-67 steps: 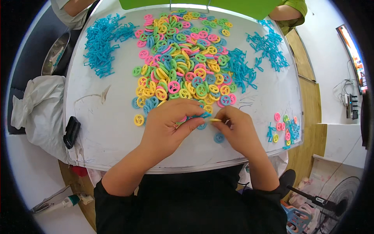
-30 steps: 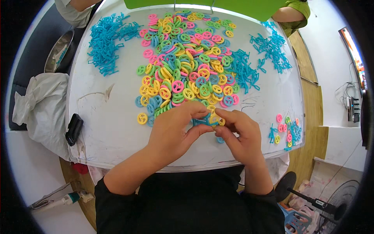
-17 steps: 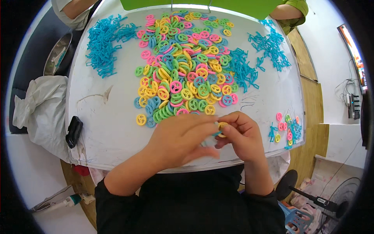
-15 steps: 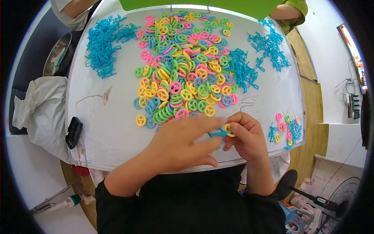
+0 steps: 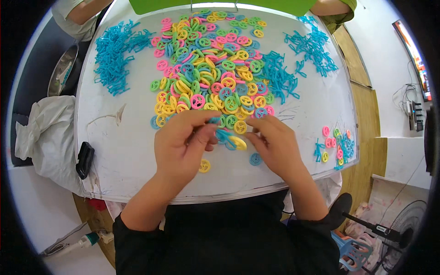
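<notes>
My left hand (image 5: 181,144) is closed in a pinch on a blue plastic stick-like piece (image 5: 224,137), a little above the white table. A yellow wheel (image 5: 238,143), blurred, sits at the end of this piece. To the right, my right hand (image 5: 275,142) has its thumb and forefinger apart, their tips beside a loose yellow wheel (image 5: 239,127) at the near edge of the wheel pile. The big pile of small spoked wheels (image 5: 215,68) is pink, yellow, green and blue. A single yellow wheel (image 5: 204,165) and a blue wheel (image 5: 255,159) lie nearer to me.
Heaps of blue pieces lie at the far left (image 5: 112,59), right of the wheels (image 5: 277,75) and far right (image 5: 314,48). Mixed parts (image 5: 340,146) lie at the right edge, a black case (image 5: 85,159) at the left. Other people's arms (image 5: 87,10) rest across the table.
My hands have moved apart. The blue piece with its yellow wheel has passed from between both hands into my left hand. My right hand has moved to the pile's near edge.
</notes>
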Tool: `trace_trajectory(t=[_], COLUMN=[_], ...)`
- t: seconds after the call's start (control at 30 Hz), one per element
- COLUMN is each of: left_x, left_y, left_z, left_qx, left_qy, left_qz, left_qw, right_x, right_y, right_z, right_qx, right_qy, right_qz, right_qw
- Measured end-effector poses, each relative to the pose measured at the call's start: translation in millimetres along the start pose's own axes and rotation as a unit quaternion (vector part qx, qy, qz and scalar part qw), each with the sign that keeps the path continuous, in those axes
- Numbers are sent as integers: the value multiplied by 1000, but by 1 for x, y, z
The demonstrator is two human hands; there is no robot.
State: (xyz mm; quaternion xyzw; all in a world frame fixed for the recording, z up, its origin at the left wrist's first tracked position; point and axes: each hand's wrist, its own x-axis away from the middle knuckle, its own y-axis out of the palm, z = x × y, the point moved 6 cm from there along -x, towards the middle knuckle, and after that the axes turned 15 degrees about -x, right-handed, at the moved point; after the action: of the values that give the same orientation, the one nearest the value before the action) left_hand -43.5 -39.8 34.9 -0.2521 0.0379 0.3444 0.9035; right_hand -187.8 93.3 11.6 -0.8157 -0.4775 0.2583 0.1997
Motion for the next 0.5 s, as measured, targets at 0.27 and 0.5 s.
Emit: trace_trajectory(t=[0.27, 0.5], left_x=[3, 3], left_y=[11, 19], left_z=[-17, -16], left_qx=[109, 66], left_qy=[-127, -99], left_qz=[-83, -96], left_qw=[982, 988], right_x=[-2, 8], right_y=[13, -15], right_z=[4, 11], right_qx=[61, -444], right_qy=[10, 226], right_qz=[1, 76], right_qw=[998, 863])
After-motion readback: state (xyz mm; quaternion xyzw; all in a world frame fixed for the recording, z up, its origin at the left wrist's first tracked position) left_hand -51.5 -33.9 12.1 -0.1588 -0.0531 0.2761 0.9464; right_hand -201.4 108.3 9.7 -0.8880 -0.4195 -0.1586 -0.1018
